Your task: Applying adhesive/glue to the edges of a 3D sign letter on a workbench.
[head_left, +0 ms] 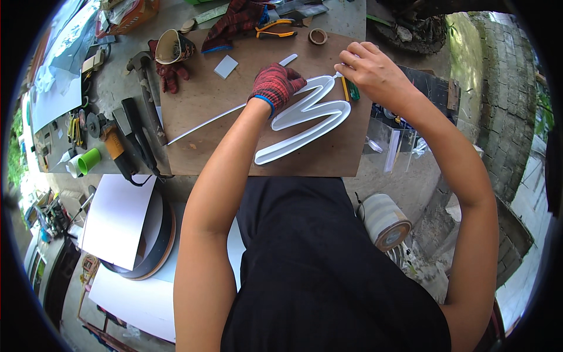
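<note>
A white zigzag letter shape (305, 147) with raised side walls lies on the brown board (205, 152). My left hand (278, 85), in a red and black glove with a blue cuff, is closed over the letter's upper left part. A thin white strip (206, 122) runs out from beneath that hand toward the lower left, and a short white end (288, 60) sticks out above it. My bare right hand (365, 64) pinches at the letter's upper right corner. A small white tip shows under its fingers; what they hold is mostly hidden. A yellow and green tool (350, 89) lies just below.
Orange-handled pliers (277, 28), a brown ring (318, 37), a small white square (226, 67) and another red glove (234, 26) lie toward the back. On the left are a cup (174, 47), a hammer (143, 88), an angle grinder (111, 144) and a green cup (89, 161).
</note>
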Available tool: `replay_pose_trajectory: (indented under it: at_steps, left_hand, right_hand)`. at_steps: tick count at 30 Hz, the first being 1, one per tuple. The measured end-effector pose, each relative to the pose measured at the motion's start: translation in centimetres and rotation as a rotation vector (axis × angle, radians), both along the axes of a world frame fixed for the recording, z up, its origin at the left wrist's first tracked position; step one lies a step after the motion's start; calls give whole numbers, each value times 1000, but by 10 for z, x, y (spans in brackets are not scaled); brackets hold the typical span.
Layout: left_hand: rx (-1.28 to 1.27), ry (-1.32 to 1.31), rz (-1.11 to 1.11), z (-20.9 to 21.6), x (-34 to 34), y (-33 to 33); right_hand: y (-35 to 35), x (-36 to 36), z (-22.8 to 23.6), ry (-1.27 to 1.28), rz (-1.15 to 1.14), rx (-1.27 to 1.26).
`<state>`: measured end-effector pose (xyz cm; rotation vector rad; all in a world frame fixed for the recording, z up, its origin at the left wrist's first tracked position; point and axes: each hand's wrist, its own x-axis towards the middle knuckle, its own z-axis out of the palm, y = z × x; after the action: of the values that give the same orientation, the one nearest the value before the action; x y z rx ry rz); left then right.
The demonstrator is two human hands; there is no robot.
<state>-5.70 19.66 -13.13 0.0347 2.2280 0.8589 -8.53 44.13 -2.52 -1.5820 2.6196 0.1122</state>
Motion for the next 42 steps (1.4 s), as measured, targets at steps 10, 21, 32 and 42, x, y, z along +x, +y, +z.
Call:
replay_pose_trajectory:
  at_steps: [10,21,32,42]
  left_hand:
    - [3,0,-1,0,0,-2]
    - [21,-24,19,0,-1,-1]
    - [46,13,26,-6,1,-3]
    - [11,-3,36,-5,0,-3]
  right_hand:
    - [-1,-3,1,19,1,-5]
    - [19,-7,31,21,-154,-173]
    - [45,6,-45,-315,-1021,-744]
    - [9,15,-119,-255,-1172,-752]
